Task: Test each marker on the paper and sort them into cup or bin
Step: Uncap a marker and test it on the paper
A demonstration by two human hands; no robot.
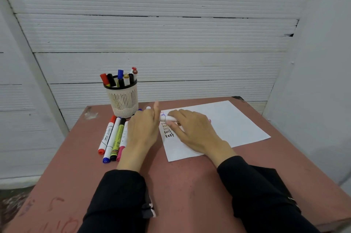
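four markers [112,137] lie side by side on the desk [176,181], just left of the left hand [142,130]. cup [123,98] of markers stands beyond that hand. left hand is raised, fingers straight. right hand [191,132] rests on the paper [228,124], gripping a white marker [167,118] over a column of "test" words.
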